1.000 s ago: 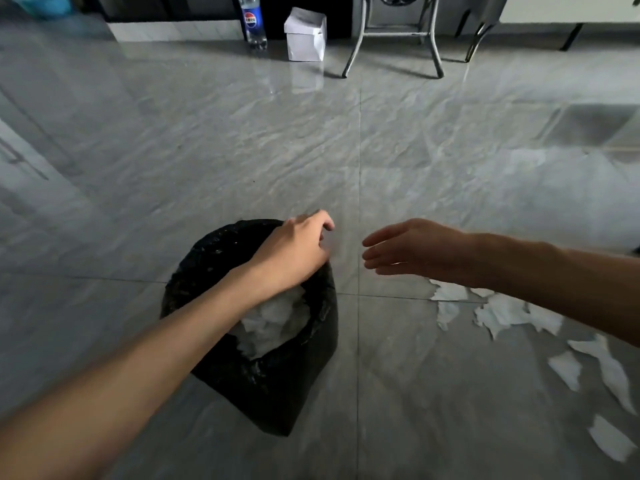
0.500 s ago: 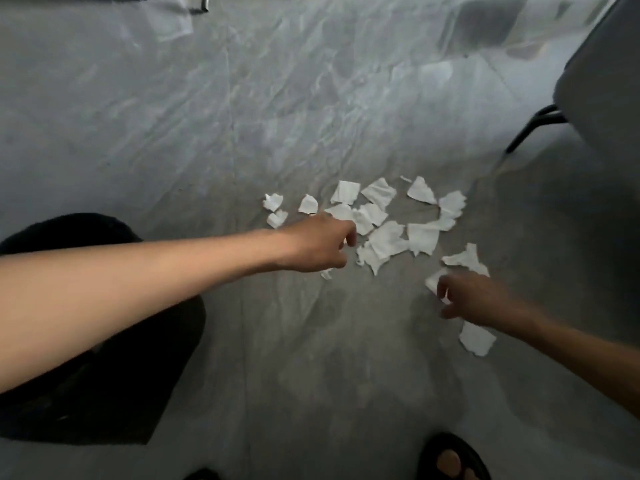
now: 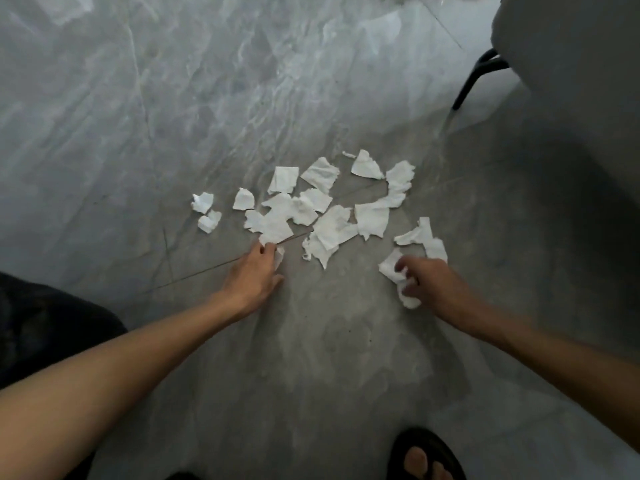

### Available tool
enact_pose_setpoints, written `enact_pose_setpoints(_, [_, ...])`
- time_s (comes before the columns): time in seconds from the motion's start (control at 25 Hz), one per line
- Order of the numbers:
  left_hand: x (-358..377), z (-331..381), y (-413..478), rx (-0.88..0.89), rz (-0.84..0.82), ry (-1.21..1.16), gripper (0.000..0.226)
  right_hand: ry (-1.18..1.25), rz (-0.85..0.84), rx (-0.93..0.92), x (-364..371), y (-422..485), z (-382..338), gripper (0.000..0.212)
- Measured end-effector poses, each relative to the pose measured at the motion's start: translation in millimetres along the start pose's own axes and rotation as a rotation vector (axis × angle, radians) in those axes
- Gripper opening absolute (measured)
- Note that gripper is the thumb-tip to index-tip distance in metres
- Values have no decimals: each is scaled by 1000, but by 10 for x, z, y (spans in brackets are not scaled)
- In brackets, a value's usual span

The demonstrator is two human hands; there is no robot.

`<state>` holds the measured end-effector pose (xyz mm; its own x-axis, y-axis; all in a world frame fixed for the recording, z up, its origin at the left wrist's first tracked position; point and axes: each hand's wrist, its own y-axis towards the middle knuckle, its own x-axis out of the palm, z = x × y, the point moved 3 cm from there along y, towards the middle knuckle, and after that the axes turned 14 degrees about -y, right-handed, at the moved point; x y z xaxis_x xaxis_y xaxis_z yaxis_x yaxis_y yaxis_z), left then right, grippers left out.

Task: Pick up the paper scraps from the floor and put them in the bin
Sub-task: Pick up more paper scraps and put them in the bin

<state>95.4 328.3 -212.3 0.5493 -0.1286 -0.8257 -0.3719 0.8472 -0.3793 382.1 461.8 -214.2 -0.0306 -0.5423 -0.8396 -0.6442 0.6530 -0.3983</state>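
Though clearly started, nowhere near done. Looks like mid-gather right now. Left hand point(image 3: 254, 275) down at the floor point(image 3: 311, 368), fingers curled, pinching one white scrap point(image 3: 279, 257) at the near edge of the pile. Right hand point(image 3: 429, 282) curled too, gripping a crumpled wad of scraps point(image 3: 394, 271) low over the tiles. No telling about anything more tucked inside either palm.

Rest of the paper scraps point(image 3: 332, 225) lying loose just beyond both hands. Overlapping heap straight ahead of the left hand's knuckles, stretching across toward the right hand. Two little strays off past the left hand's outer side, plus a strip and a couple of bits just beyond the right hand's fingers. None of that binned yet. Bin point(image 3: 41, 327) back and outward from the left hand, beside that forearm, just a dark bag half out of frame, contents hidden. So plenty of handfuls left, by the look of it.

Room-wise, pretty easy. Bare floor between the two hands and all the way back toward the body, more bare tile from the left hand over to the bin, so a short clear swing for dumping. Only clutter: a black chair leg point(image 3: 472, 81) and grey seat point(image 3: 571, 46) far beyond and outward of the right hand, well apart from the scraps, and a sandalled foot point(image 3: 426, 457) behind the right hand, near the body. Probably worth sweeping the flat pieces into a heap first, thin paper on glossy tile being fiddly to lift by an edge.
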Motion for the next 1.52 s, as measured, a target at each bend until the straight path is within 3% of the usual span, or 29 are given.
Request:
enact_pose_setpoints(0.08, [59, -44, 52, 28, 40, -31, 34, -22, 115, 9, -11, 220, -38, 36])
enact_pose_setpoints(0.2, [69, -79, 75, 37, 49, -127, 9, -100, 172, 0, 48, 388, -57, 23])
enact_pose_setpoints(0.32, [23, 23, 54, 74, 76, -189, 10, -97, 216, -39, 104, 351, -40, 10])
enact_pose_setpoints(0.44, [-18, 402, 153, 244, 169, -151, 9, -67, 224, -63, 122, 320, -50, 9])
enact_pose_setpoints(0.56, [74, 816, 439, 332, 128, -110, 12, -10, 237, -60, 29, 275, -37, 8])
enact_pose_setpoints(0.72, [227, 986, 734, 276, 39, 56, 14, 196, 421, 193, -225, 200, 242, 16])
enact_pose_setpoints(0.84, [189, 1038, 721, 420, 138, 50, 13, 191, 319, 423, -194, 191, 512, 32])
enact_pose_setpoints(0.92, [79, 1088, 655, 523, 203, 17, 9, 149, 270, 450, -126, 207, 567, 15])
enact_pose_setpoints(0.96, [9, 1094, 633, 552, 230, -21, 7, 137, 276, 441, -108, 214, 564, 9])
enact_pose_setpoints(1.04, [-118, 1043, 603, 547, 240, -141, 6, 123, 311, 413, -96, 208, 545, 17])
enact_pose_setpoints(1.16, [-104, 829, 590, 407, 111, -304, 24, 148, 369, 371, -121, 188, 487, 18])
enact_pose_setpoints(1.28, [137, 661, 544, 324, -29, -175, 43, 79, 445, 267, -190, 181, 420, 9])
enact_pose_setpoints(1.52, [232, 586, 449, 368, -6, 79, 13, -80, 366, 75, -292, 374, 307, 11])
